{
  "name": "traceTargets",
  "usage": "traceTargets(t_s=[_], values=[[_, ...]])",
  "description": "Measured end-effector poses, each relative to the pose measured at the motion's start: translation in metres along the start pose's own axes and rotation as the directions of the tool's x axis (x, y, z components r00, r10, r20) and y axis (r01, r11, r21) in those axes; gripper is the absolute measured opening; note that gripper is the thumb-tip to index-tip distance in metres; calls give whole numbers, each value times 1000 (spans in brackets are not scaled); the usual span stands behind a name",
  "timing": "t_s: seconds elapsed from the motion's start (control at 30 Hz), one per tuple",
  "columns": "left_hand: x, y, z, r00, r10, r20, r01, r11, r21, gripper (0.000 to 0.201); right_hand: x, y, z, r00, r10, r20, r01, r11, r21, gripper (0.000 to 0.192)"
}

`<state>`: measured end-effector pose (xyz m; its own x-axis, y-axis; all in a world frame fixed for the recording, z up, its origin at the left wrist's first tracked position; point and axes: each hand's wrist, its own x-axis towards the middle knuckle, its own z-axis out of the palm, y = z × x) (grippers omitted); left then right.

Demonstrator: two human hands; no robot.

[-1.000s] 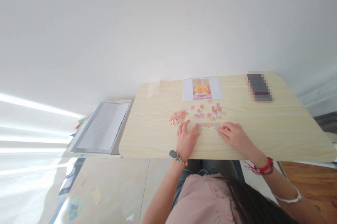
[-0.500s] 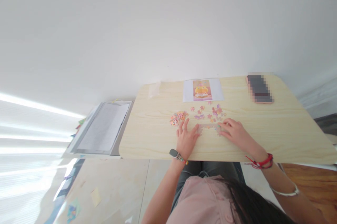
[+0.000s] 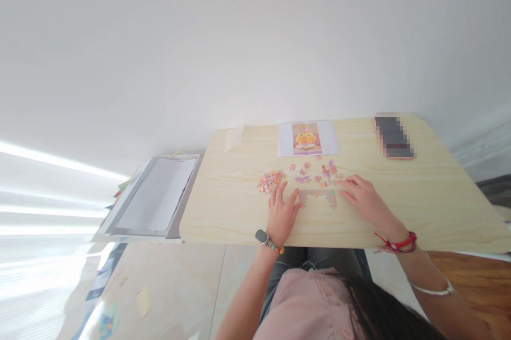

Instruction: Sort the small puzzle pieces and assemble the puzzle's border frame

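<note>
A small strip of joined jigsaw pieces (image 3: 318, 196) lies on the light wooden table (image 3: 431, 207) in front of me. My left hand (image 3: 281, 212) rests flat on the table with fingers spread, its thumb touching the strip's left end. My right hand (image 3: 362, 199) lies to the right of the strip, its fingertips reaching among scattered loose pieces (image 3: 323, 170) just beyond it. I cannot tell whether a piece is between those fingers. A pile of loose pieces (image 3: 269, 180) sits just beyond my left fingertips. A printed reference picture (image 3: 307, 138) lies at the table's far edge.
A phone (image 3: 393, 137) lies at the far right of the table and a small clear bag (image 3: 233, 138) at the far left. A lower side surface on the left holds a grey tray with papers (image 3: 157, 196). A white wall is behind the table.
My right hand has slid forward and to the right, off the joined strip, toward the scattered pieces. The strip's right end now shows. My left hand has stayed put.
</note>
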<state>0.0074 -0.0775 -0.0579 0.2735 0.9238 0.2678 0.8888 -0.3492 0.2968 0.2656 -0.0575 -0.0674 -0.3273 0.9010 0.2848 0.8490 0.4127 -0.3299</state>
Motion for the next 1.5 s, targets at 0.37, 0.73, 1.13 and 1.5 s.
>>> traceTargets(t_s=[0.37, 0.73, 1.13, 1.5], values=[[-6, -7, -6, 995, 52, -80, -58, 996, -70, 27, 24, -1, 6, 1000, 23, 10, -23, 998, 66, 21], [-11, -12, -4, 993, 60, -104, -69, 994, -86, 22, 21, 15, 2, 997, 73, 0, -72, 989, 128, 21], [-12, -13, -6, 995, 49, -88, -56, 996, -75, 23, 30, 28, 9, 997, 81, 17, -82, 990, 117, 16], [-13, -12, -5, 994, 50, -97, -59, 994, -90, 22, 25, 31, 3, 998, 46, 30, -48, 997, 54, 18]])
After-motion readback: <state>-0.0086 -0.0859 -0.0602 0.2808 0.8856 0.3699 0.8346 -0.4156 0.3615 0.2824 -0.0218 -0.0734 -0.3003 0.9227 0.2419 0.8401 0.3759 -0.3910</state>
